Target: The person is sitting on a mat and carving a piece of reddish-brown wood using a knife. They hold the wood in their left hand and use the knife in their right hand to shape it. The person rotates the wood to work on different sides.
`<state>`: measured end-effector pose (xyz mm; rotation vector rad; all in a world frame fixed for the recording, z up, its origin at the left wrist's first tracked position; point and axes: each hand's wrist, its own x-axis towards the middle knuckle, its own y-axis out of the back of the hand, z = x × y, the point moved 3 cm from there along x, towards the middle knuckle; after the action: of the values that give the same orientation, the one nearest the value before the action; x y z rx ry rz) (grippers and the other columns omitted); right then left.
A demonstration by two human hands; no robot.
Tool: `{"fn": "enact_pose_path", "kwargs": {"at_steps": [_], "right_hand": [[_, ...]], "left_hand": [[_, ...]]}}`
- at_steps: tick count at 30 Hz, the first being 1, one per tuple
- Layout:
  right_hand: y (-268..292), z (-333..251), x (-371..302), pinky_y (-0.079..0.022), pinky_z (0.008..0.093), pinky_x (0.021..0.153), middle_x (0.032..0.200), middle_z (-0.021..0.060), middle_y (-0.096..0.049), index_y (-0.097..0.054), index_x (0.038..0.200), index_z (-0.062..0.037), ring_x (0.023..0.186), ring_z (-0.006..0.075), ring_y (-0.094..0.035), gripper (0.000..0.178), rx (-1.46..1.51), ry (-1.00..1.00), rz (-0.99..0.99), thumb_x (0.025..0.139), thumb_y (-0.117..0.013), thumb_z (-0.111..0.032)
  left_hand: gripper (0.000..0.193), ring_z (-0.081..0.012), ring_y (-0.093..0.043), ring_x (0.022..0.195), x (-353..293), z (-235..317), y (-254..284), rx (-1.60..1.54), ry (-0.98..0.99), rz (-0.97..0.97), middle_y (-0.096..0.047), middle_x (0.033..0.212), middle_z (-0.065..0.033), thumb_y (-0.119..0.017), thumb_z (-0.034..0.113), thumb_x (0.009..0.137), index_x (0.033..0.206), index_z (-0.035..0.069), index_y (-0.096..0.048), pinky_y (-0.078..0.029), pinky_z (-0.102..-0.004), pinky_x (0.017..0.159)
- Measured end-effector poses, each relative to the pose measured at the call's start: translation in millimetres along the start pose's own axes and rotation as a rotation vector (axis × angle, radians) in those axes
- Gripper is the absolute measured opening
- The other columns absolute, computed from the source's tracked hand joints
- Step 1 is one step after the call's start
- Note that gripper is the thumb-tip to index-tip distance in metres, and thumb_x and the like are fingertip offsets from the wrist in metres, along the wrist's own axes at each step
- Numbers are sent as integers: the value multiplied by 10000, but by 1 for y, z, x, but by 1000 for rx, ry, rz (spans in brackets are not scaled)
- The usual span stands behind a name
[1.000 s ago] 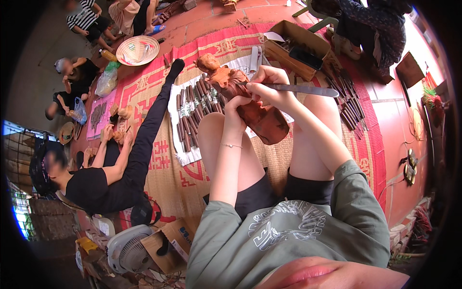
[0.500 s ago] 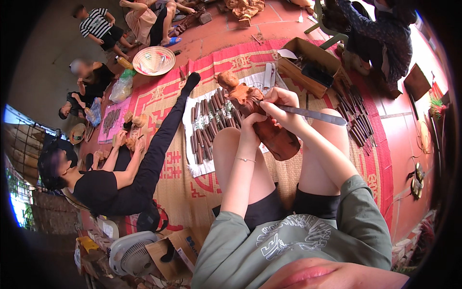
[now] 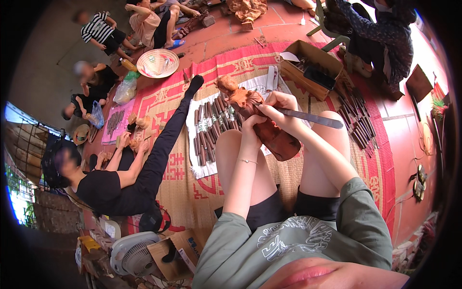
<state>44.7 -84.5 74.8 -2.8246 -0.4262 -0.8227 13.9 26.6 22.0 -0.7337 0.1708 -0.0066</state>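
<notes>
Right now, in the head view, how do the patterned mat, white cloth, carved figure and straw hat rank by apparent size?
Largest first:
Patterned mat
White cloth
Carved figure, partly hidden
Straw hat

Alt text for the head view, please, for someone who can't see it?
A person's left hand holds a reddish carved figure while the right hand holds a long tool to it; brown-handled tools lie on a white cloth.

red tiled floor [image 3: 279, 26] | grey wall [image 3: 53, 62] | green chair [image 3: 335, 44] | barred grille [image 3: 24, 139], daylight [image 3: 15, 195] behind
</notes>
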Motion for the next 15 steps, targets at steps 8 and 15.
{"fn": "enact_pose_path", "kwargs": {"at_steps": [8,15], "right_hand": [[4,-1,-2,-375,212,461,560,11,-540,-507,613,9,537,38,-473,183,-78,-21,-51,740,-630,-35],[6,-5,-4,-394,195,491,631,17,-555,-507,654,3,575,38,-493,158,120,-84,-7,758,-625,-6]], "left_hand": [[329,-216,-592,806,1,3,-3,-147,-16,17,-602,885,-112,-493,109,656,942,-37,-564,-488,-321,766],[364,-234,-604,804,4,6,11,-130,-20,-10,-606,885,-128,-510,105,643,968,-54,-551,-510,-337,755]]}}
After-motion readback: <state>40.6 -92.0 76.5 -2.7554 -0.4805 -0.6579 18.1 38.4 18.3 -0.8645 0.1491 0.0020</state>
